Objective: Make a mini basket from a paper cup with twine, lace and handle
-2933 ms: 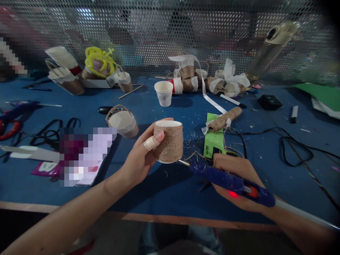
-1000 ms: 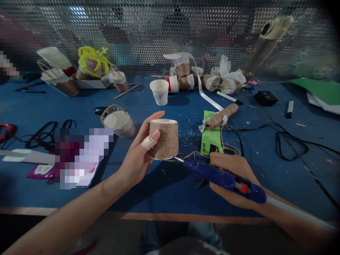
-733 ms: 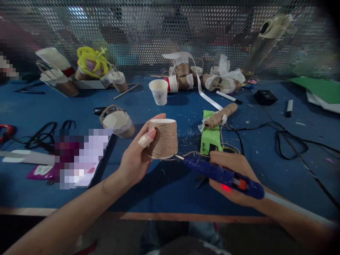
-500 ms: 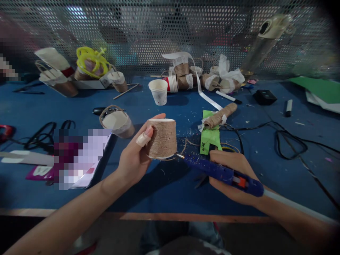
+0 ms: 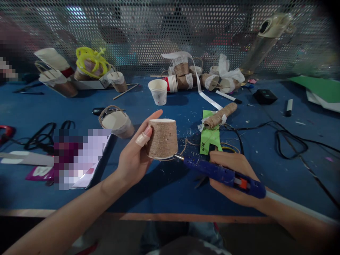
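Left hand (image 5: 132,159) grips twine-wrapped cup (image 5: 162,139); right hand (image 5: 233,177) clasps glue gun (image 5: 223,174), nozzle seemingly touching its base.

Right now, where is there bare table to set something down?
Bare table lies along the near edge, between the left hand holding the twine-wrapped cup and the right hand with the glue gun. Another patch sits between the white paper cup and the tipped handled cup. Crowded: the back row of wrapped cups and the black cables at right.
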A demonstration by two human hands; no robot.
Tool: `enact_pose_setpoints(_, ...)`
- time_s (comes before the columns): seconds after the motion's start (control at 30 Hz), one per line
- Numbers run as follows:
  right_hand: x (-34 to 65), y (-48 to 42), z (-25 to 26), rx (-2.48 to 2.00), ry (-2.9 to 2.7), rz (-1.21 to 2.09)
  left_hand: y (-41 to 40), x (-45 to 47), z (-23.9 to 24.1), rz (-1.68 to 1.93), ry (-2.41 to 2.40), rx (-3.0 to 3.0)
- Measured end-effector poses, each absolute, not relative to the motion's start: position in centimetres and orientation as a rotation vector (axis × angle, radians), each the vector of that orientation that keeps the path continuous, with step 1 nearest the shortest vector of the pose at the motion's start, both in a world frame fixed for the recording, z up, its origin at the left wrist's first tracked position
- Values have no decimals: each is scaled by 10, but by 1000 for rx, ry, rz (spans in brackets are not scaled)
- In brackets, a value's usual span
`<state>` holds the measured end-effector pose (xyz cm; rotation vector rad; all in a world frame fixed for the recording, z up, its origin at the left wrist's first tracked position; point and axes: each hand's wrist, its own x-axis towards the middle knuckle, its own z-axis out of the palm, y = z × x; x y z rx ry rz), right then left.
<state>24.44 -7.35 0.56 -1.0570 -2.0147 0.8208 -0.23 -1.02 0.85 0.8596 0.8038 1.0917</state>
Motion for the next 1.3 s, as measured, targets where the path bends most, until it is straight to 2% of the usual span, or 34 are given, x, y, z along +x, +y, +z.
enact_pose_setpoints(0.7,244,-74,7,-992,-2025,855,-11,-1,5,1061,792,854)
enact_pose_setpoints(1.1,247,-74,7,-1108,-2008,840,-9,0,12,1102,828,808)
enact_pose_setpoints(1.3,249,-71,9,-1217,-1732,832,-11,4,15,1092,843,763)
